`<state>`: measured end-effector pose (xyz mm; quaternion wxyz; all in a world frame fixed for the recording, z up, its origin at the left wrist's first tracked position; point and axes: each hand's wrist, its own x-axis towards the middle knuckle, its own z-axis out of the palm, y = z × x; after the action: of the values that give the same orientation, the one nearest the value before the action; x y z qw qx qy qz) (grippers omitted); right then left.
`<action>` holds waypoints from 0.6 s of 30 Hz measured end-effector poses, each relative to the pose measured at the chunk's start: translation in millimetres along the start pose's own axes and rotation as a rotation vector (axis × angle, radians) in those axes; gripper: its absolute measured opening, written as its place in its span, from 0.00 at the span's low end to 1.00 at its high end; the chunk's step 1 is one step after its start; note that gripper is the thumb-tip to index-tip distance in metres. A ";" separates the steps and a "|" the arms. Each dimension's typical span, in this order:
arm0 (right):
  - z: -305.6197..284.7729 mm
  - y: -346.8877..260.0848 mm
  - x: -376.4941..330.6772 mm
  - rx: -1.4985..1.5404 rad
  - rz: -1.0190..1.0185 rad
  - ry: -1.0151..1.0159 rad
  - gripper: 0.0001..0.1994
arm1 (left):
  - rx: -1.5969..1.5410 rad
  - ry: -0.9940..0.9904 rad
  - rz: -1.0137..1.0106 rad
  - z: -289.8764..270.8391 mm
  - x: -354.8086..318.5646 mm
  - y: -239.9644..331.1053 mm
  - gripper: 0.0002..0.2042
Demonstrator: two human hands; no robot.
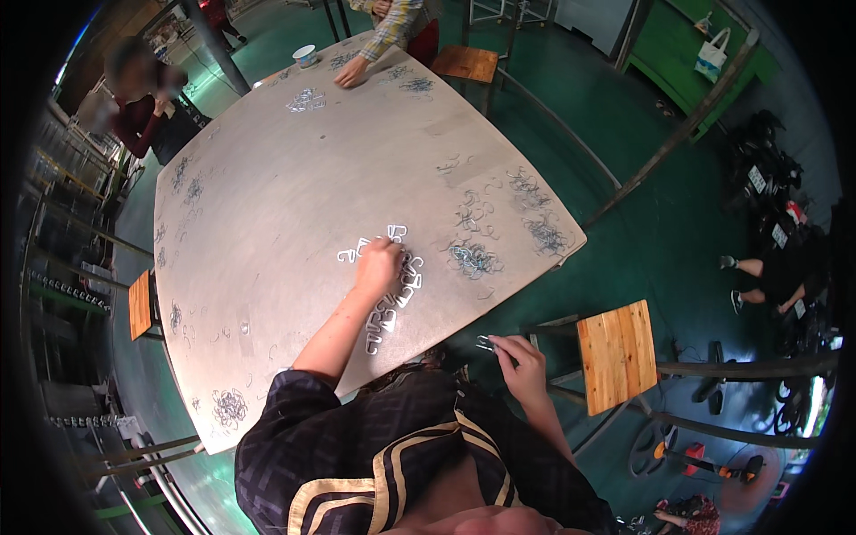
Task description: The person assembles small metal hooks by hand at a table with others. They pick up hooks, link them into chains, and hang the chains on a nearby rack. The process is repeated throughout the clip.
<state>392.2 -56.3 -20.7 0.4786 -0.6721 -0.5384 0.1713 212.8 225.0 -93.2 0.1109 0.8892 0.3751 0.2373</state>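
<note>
Left hand [378, 265] reaches out over the grey counter [294, 178], fingers curled down onto a row of small white clips [399, 294]; whether it grips one is hidden beneath the palm. That row's long axis runs from near the counter's front edge away toward its middle. Right hand [520, 364] hovers off the counter's edge, pinching a small metal clip [484, 342] between thumb and fingers, pointing left. Tangles of wire pieces [473, 259] lie just right of the row. A white bag [711, 53] hangs against a green wall, far right; its print is unreadable.
</note>
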 end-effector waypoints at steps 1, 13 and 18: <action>0.0 2.4 -0.2 -0.016 -0.020 0.001 0.11 | -0.084 -0.032 0.029 4.5 4.9 20.3 0.06; 18.5 10.9 -7.0 0.146 0.040 -0.112 0.19 | 0.365 -0.393 0.017 61.5 56.3 82.3 0.07; 27.6 13.9 -7.2 0.203 0.126 -0.153 0.22 | -0.026 -0.365 -0.157 31.0 33.9 66.2 0.08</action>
<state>376.9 -49.5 -47.7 0.4898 -0.6377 -0.5101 0.3052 289.7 202.9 -83.6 0.2069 0.8840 0.4138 0.0675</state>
